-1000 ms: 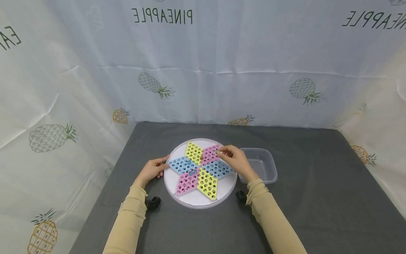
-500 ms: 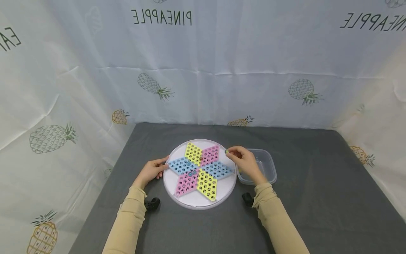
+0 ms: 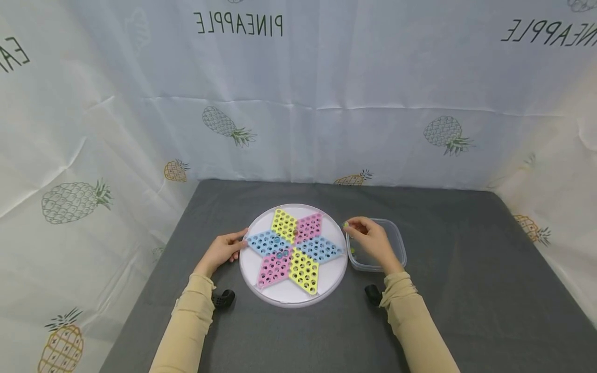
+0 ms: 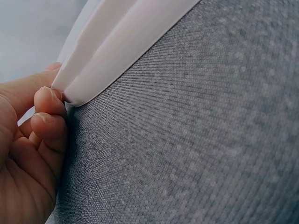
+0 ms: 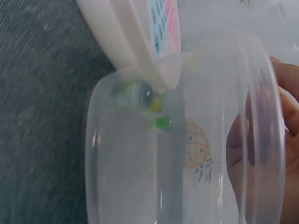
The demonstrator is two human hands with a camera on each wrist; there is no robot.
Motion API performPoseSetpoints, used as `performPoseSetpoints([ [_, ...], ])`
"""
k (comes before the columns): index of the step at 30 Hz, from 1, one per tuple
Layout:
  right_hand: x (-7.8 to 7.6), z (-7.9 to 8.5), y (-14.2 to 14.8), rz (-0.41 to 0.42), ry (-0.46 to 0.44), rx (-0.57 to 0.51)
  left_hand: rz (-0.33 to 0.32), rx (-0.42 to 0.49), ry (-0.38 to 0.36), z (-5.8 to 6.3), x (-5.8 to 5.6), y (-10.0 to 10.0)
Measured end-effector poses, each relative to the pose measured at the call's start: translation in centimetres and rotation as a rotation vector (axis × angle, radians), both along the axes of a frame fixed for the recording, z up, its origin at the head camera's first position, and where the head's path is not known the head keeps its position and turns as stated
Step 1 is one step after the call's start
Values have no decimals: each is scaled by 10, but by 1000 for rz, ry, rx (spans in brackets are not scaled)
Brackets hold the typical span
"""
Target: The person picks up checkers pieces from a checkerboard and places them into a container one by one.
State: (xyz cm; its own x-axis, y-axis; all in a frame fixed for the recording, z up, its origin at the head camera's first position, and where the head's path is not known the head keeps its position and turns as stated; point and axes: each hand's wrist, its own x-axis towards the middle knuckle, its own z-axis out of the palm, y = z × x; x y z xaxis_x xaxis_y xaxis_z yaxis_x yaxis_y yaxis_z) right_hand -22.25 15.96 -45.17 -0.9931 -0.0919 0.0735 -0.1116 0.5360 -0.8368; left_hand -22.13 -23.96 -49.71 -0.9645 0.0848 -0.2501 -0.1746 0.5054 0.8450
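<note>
A round white Chinese checkers board (image 3: 328, 280) with a yellow, pink and blue star lies on the grey table. My left hand (image 3: 223, 250) grips its left rim, thumb on top and curled fingers at the side, as the left wrist view shows. Several glassy blue marbles (image 3: 279, 255) and a reddish-brown marble (image 3: 296, 233) sit near the star's middle. Right of the board stands a clear plastic container (image 3: 402, 248). Over its left side, my right hand (image 3: 371, 239) pinches a green marble (image 3: 345, 224) between thumb and fingertips.
Inside the container, a green marble (image 5: 162, 123), a yellow marble (image 5: 156, 103) and blurred darker ones gather against the board side. The container's wall stands right against the board's rim. A pineapple-print curtain (image 3: 298, 140) hangs behind the grey table (image 3: 466, 280).
My right hand has moved right, from above the pink point of the star to the container's left side, carrying the green marble. My left hand has stayed on the rim.
</note>
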Motion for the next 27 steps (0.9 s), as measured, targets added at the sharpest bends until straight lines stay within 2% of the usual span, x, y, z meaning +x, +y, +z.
performPoseSetpoints([
  [10,-2,-9,14,0,-14,67,0,-9,4,-1,-1,-1],
  [19,-7,-15,20,-16,-71,126,7,1,1,-1,-1,-1],
  [27,-10,-16,23,5,-116,198,6,-1,11,-2,-1,-1],
])
